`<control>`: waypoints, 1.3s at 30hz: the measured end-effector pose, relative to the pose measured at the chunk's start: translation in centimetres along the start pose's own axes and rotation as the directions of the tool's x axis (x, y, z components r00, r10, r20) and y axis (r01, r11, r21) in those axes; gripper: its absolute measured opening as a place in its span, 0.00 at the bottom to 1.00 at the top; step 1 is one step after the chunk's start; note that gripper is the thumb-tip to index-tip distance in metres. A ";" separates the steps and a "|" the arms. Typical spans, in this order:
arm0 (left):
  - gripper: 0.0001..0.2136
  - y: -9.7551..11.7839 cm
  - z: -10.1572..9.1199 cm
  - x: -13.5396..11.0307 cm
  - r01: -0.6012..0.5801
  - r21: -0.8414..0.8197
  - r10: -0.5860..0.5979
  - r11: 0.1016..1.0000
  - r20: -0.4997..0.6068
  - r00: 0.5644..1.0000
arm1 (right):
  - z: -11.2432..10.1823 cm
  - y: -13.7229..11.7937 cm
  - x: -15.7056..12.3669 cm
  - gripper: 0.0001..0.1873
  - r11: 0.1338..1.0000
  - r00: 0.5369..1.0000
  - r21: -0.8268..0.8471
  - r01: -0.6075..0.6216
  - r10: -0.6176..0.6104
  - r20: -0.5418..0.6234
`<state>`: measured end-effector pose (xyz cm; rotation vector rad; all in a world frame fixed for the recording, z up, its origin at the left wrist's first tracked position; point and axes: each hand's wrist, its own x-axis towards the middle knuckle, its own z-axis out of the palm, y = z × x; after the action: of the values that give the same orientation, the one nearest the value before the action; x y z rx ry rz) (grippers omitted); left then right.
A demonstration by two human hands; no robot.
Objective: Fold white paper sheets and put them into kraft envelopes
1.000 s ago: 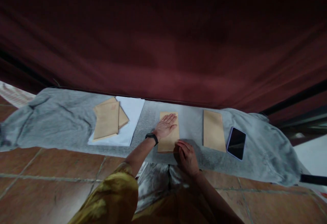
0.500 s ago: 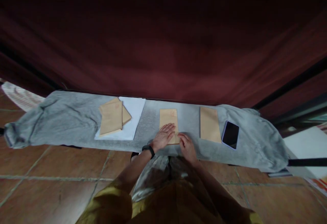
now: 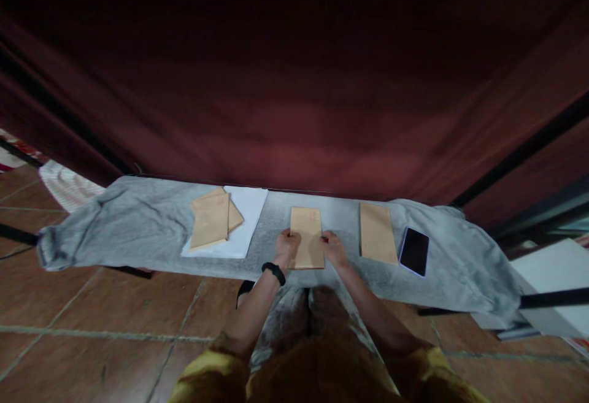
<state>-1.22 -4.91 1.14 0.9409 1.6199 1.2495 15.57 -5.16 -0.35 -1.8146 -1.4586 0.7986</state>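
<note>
A brown paper envelope (image 3: 307, 240) with a faint red mark near its top right lies in front of me on the grey cloth (image 3: 161, 207). My left hand (image 3: 286, 247), with a black band on its wrist, has its fingers closed on the envelope's left edge. At the opposite edge, my right hand (image 3: 333, 247) pinches the envelope's side. To the right rests another stack of brown envelopes (image 3: 378, 234). More brown envelopes (image 3: 211, 219) lie crossed over each other at left, on top of white paper sheets (image 3: 251, 219).
A phone (image 3: 415, 251) in a pale purple case lies at the right, beside the envelope stack. Dark red fabric (image 3: 294, 115) rises behind the cloth-covered bench. Dark bars (image 3: 519, 154) stand at the sides, and brown floor tiles (image 3: 124, 329) show below.
My left hand has gone from lying flat on the envelope to gripping its left edge. My right hand has moved slightly up along the right edge. The view has shifted a little.
</note>
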 end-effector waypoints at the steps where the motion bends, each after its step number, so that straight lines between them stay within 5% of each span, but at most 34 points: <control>1: 0.05 0.2 0.1 -0.3 0.006 -0.032 -0.006 0.999 0.010 1.000 | -0.1 0.0 -0.1 0.06 1.000 1.000 0.022 0.007 -0.007 0.003; 14: 0.20 2.6 -1.0 -2.6 -0.098 -0.326 0.167 0.940 0.194 0.967 | -3.2 -2.4 -1.0 0.14 0.919 0.981 0.348 0.185 -0.193 -0.014; 32: 0.18 0.0 -0.9 -1.1 -0.084 -0.015 0.085 0.996 0.134 0.987 | -1.7 -0.8 0.2 0.14 0.957 0.990 0.276 0.085 -0.114 0.088; 39: 0.19 -0.5 0.0 -0.8 -0.182 0.137 0.172 0.974 0.080 0.982 | -1.6 1.1 -0.7 0.21 0.984 0.996 0.155 0.091 -0.091 -0.008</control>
<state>-0.95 -5.76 0.77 1.2276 1.6177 1.2172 17.33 -6.20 -0.30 -1.6205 -1.4274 0.8411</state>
